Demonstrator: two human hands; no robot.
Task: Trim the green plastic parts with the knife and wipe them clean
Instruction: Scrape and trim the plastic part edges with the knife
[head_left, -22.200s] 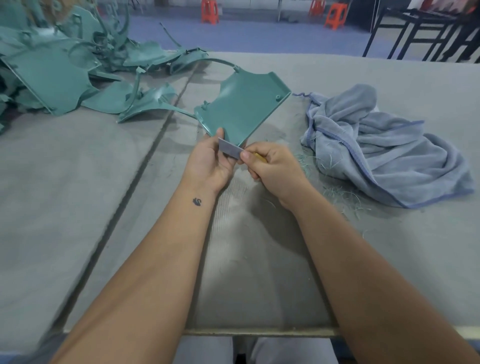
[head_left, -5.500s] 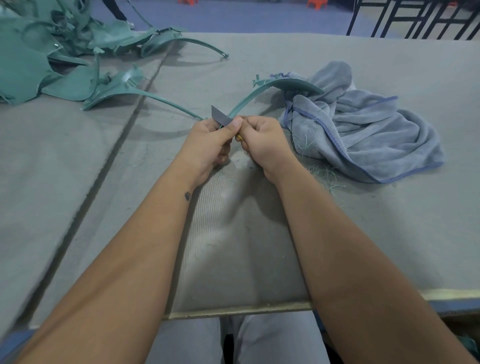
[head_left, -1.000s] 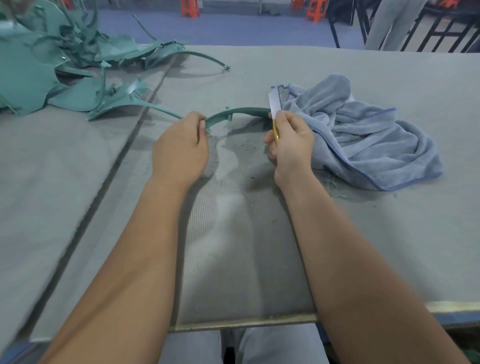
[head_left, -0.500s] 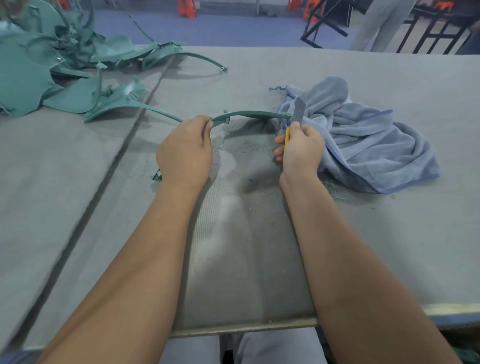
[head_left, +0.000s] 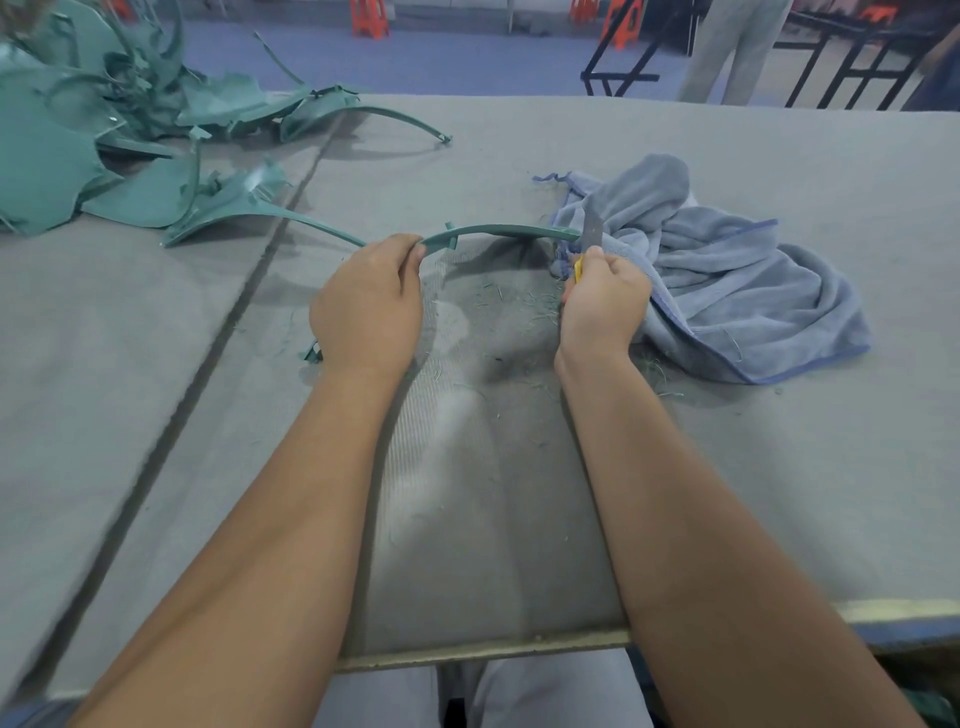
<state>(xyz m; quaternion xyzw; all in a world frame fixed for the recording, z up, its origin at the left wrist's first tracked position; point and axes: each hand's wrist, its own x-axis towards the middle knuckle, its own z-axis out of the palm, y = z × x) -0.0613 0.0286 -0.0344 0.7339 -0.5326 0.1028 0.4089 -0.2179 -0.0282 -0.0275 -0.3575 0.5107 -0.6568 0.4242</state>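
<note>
The left hand (head_left: 368, 306) grips one end of the green strip (head_left: 501, 231); the right hand (head_left: 605, 301) grips the knife (head_left: 591, 228) at its far end, above the worktop (head_left: 779, 467). The strip looks light, thin and springy, so hold near the cut.

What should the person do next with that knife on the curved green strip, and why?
Probably lift the knife off and re-seat it near the left hand. The blade already sits at the green strip's far end beside the cloth, while the right hand grips it.
</note>
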